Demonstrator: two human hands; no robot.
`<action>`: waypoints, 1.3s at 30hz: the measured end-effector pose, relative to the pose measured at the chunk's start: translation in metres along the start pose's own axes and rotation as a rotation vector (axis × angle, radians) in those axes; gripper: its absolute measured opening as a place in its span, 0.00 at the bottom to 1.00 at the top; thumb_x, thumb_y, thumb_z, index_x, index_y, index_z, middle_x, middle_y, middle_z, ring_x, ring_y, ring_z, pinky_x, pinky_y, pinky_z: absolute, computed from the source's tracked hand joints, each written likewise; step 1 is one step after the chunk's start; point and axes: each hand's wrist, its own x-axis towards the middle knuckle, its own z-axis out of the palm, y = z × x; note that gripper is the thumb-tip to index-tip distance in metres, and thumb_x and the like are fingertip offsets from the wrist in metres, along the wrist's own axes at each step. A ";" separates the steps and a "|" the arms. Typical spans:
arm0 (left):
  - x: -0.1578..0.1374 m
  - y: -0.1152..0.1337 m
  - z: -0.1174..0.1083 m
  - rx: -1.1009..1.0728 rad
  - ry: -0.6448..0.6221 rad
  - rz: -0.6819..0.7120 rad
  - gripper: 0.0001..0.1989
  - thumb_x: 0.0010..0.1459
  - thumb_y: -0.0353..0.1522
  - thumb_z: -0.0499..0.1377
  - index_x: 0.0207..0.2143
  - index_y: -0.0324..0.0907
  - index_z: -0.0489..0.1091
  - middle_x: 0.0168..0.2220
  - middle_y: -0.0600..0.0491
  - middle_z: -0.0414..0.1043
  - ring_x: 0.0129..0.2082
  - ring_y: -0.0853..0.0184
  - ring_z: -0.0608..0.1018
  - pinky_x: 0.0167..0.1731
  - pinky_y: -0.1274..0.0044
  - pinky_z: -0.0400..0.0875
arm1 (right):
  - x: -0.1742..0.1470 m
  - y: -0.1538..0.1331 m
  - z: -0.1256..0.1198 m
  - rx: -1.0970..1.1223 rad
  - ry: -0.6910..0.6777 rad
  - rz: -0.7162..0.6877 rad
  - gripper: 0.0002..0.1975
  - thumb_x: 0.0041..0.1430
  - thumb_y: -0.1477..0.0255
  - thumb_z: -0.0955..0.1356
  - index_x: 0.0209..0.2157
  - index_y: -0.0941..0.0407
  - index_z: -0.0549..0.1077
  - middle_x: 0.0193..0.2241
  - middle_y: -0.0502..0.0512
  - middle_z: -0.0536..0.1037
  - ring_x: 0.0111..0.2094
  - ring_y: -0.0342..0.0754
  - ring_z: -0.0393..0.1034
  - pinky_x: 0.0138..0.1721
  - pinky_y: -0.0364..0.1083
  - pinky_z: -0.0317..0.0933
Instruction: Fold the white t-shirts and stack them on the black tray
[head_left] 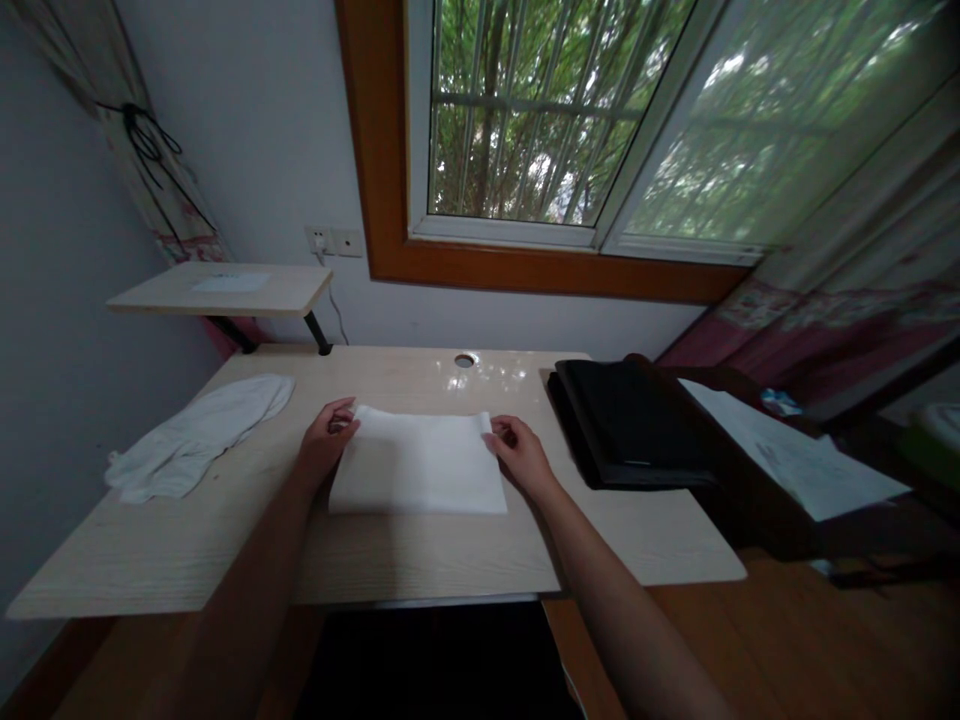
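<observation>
A white sheet of paper (420,465) lies on the light wooden desk (450,560) in front of me, its far edge curled up. My left hand (330,432) pinches the far left corner between thumb and fingers. At the far right corner, my right hand (520,450) grips the paper in the same way. The near edge of the sheet rests flat on the desktop.
A crumpled white cloth (202,430) lies at the left, below a small raised shelf (285,290). On the right sits a black folder-like stack (630,420). Beyond it, papers (787,450) lie on a dark surface. A round cable hole (465,361) is near the back edge.
</observation>
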 end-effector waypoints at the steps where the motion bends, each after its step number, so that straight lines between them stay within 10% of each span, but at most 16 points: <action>1: 0.001 -0.002 0.001 0.029 0.002 -0.006 0.30 0.52 0.43 0.65 0.56 0.44 0.69 0.41 0.52 0.72 0.32 0.69 0.74 0.36 0.74 0.72 | 0.003 0.000 0.002 0.036 -0.010 0.032 0.19 0.59 0.60 0.71 0.49 0.52 0.73 0.39 0.53 0.78 0.36 0.50 0.72 0.40 0.49 0.67; 9: -0.001 -0.004 -0.002 0.244 -0.036 0.086 0.29 0.51 0.37 0.62 0.57 0.44 0.70 0.43 0.50 0.75 0.37 0.64 0.76 0.45 0.69 0.73 | 0.013 -0.002 0.007 0.173 -0.006 0.040 0.23 0.57 0.66 0.69 0.55 0.52 0.71 0.40 0.52 0.76 0.33 0.46 0.70 0.38 0.47 0.67; 15: -0.006 0.004 -0.010 0.106 -0.074 0.093 0.21 0.51 0.35 0.59 0.48 0.43 0.73 0.40 0.51 0.76 0.42 0.62 0.78 0.50 0.68 0.72 | 0.007 -0.004 0.002 0.144 -0.033 -0.072 0.14 0.55 0.73 0.65 0.41 0.52 0.78 0.41 0.54 0.79 0.44 0.51 0.72 0.44 0.48 0.66; 29: 0.004 -0.001 0.000 0.322 -0.055 0.193 0.12 0.54 0.43 0.60 0.35 0.45 0.73 0.53 0.46 0.75 0.52 0.56 0.74 0.52 0.65 0.70 | 0.007 0.002 0.005 0.213 -0.048 0.071 0.10 0.58 0.64 0.70 0.39 0.52 0.75 0.36 0.52 0.79 0.35 0.49 0.73 0.38 0.47 0.68; 35: 0.003 0.004 0.005 0.422 -0.067 0.072 0.19 0.61 0.47 0.54 0.43 0.46 0.74 0.41 0.50 0.77 0.43 0.59 0.75 0.47 0.68 0.69 | 0.009 -0.002 0.006 0.181 -0.081 0.015 0.28 0.59 0.63 0.70 0.61 0.49 0.67 0.45 0.55 0.77 0.40 0.49 0.73 0.43 0.49 0.69; 39: 0.004 0.005 0.007 0.445 -0.065 -0.001 0.17 0.60 0.48 0.53 0.37 0.46 0.72 0.35 0.53 0.75 0.39 0.60 0.75 0.42 0.70 0.68 | 0.012 -0.006 0.007 0.072 -0.129 -0.060 0.20 0.62 0.60 0.69 0.54 0.49 0.75 0.45 0.56 0.77 0.44 0.51 0.73 0.46 0.50 0.68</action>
